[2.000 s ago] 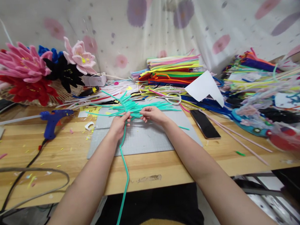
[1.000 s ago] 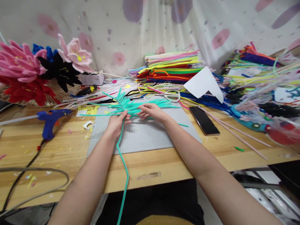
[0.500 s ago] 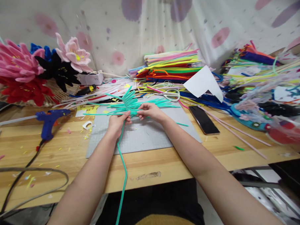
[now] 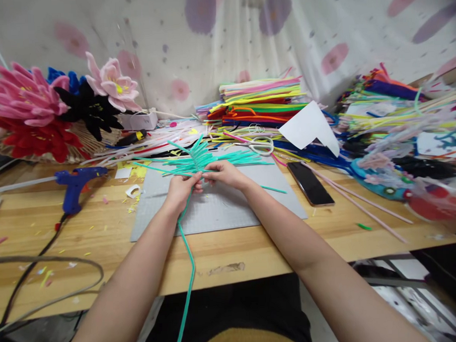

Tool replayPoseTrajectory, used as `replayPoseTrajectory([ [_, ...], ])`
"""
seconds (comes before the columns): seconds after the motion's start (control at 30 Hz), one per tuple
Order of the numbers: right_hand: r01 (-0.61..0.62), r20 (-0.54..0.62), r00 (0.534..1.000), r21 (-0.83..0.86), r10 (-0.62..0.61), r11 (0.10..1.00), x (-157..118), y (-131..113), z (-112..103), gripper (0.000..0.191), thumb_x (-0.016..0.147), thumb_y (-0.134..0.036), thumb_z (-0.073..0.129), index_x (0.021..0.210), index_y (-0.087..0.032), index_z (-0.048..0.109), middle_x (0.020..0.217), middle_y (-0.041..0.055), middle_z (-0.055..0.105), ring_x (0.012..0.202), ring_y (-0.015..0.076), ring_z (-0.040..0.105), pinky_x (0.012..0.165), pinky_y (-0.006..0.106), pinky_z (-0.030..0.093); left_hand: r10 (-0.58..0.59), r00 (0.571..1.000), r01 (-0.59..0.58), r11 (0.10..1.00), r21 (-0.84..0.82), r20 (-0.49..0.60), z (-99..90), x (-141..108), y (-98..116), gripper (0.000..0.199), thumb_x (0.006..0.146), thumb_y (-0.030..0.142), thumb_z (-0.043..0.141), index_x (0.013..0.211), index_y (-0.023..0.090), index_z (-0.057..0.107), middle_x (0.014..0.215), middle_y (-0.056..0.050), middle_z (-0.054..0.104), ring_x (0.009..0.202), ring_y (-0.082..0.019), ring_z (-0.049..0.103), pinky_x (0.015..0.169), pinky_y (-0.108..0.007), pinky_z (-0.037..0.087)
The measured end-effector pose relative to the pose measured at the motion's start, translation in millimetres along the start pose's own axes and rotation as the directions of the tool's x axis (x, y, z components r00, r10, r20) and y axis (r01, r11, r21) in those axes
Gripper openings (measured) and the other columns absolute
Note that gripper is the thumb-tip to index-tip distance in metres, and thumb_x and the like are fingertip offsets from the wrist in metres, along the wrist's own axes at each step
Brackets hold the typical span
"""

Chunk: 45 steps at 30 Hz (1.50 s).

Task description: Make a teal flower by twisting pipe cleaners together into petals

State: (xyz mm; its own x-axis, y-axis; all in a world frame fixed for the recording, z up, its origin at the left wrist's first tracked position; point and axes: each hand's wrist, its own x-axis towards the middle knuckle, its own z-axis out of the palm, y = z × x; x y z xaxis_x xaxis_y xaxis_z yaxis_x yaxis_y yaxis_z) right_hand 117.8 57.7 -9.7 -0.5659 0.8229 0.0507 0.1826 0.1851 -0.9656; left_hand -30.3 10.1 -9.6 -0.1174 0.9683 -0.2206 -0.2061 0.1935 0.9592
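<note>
Both hands meet over a grey cutting mat (image 4: pixel 222 211), pinching green pipe cleaners. My left hand (image 4: pixel 182 189) is closed at the near end of a leaf-like piece of green pipe cleaners (image 4: pixel 199 154), whose short strands fan out from a central stem. One long green pipe cleaner (image 4: pixel 186 248) hangs from under this hand past the table edge. My right hand (image 4: pixel 225 174) is closed with its fingertips against the left hand's, on a green pipe cleaner at the same spot. More loose green pipe cleaners (image 4: pixel 246 157) lie behind the hands. The fingertips hide the exact joint.
A blue glue gun (image 4: pixel 75 187) lies at left, its cable trailing forward. White-handled scissors (image 4: pixel 262 145) sit behind the mat; a phone (image 4: pixel 310 183) and pink pipe cleaners (image 4: pixel 360 203) are at right. Fuzzy flowers (image 4: pixel 29 109) and stacked coloured pipe cleaners (image 4: pixel 263 101) stand at the back.
My right hand has moved slightly left, so its fingertips now meet the left hand's. The leaf-like piece has shifted a little right and towards me.
</note>
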Motion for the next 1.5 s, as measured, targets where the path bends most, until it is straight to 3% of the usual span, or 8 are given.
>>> replayPoseTrajectory([
  [0.2,-0.030,-0.127,0.991,0.021,0.033,0.999,1,7,-1,0.029,0.066,-0.042,0.066,0.068,-0.015,0.056,0.054,-0.0039,0.054,0.052,0.0084,0.050,0.053,0.021,0.043,-0.061,0.995,0.067,0.995,-0.077,0.077,3.3,-7,9,0.017,0.070,0.025,0.069,0.070,0.009,0.063,0.068,-0.006,0.065,0.059,-0.012,0.061,0.050,-0.025,0.053],
  [0.43,0.006,-0.124,0.992,0.033,-0.002,0.999,0,0,4,0.025,0.063,-0.039,0.067,0.068,-0.017,0.055,0.057,-0.0040,0.054,0.055,0.0098,0.051,0.057,0.024,0.043,-0.016,0.999,0.013,0.997,-0.082,-0.035,5.3,-3,3,0.019,0.069,0.022,0.069,0.061,0.008,0.059,0.054,-0.002,0.059,0.046,-0.007,0.053,0.048,-0.022,0.050],
  [0.77,0.045,-0.120,0.992,0.035,-0.041,0.998,-1,-4,9,0.024,0.063,-0.036,0.065,0.069,-0.016,0.052,0.063,-0.0044,0.055,0.057,0.0090,0.052,0.058,0.022,0.041,-0.083,0.994,0.074,0.989,-0.130,-0.070,4.6,-2,4,0.017,0.068,0.021,0.070,0.060,0.010,0.059,0.052,0.000,0.056,0.044,-0.006,0.049,0.047,-0.020,0.046],
  [1.03,0.050,-0.170,0.984,-0.020,-0.053,0.999,0,-2,8,0.022,0.064,-0.035,0.064,0.066,-0.015,0.055,0.057,-0.0044,0.055,0.056,0.0086,0.051,0.059,0.022,0.040,0.020,0.997,-0.024,0.998,-0.060,-0.079,4.6,-2,-1,0.020,0.067,0.026,0.070,0.063,0.010,0.059,0.054,0.000,0.057,0.045,-0.007,0.051,0.043,-0.021,0.047],
  [1.2,0.026,-0.179,0.984,0.109,-0.007,0.994,0,-1,6,0.027,0.061,-0.039,0.068,0.067,-0.016,0.055,0.059,-0.0035,0.056,0.056,0.0090,0.053,0.059,0.023,0.042,0.024,1.000,-0.026,0.995,-0.100,-0.019,5.7,-7,4,0.018,0.065,0.024,0.070,0.067,0.010,0.060,0.060,-0.002,0.060,0.051,-0.010,0.056,0.044,-0.023,0.049],
  [1.4,0.023,-0.183,0.983,0.071,-0.010,0.997,-1,-2,7,0.025,0.062,-0.037,0.068,0.065,-0.015,0.057,0.058,-0.0032,0.057,0.056,0.0083,0.053,0.060,0.022,0.042,0.037,0.997,-0.040,0.999,-0.038,-0.065,5.3,-2,-3,0.021,0.064,0.028,0.070,0.065,0.011,0.059,0.059,-0.001,0.058,0.049,-0.009,0.054,0.044,-0.023,0.048],
  [1.5,0.004,-0.207,0.978,0.075,0.012,0.997,0,-1,8,0.026,0.062,-0.037,0.068,0.065,-0.014,0.057,0.058,-0.0018,0.058,0.057,0.0093,0.054,0.062,0.023,0.044,0.132,0.980,-0.114,0.986,0.119,-0.152,3.9,-1,-8,0.023,0.067,0.034,0.068,0.069,0.014,0.057,0.058,0.001,0.057,0.050,-0.011,0.055,0.046,-0.024,0.047],
])
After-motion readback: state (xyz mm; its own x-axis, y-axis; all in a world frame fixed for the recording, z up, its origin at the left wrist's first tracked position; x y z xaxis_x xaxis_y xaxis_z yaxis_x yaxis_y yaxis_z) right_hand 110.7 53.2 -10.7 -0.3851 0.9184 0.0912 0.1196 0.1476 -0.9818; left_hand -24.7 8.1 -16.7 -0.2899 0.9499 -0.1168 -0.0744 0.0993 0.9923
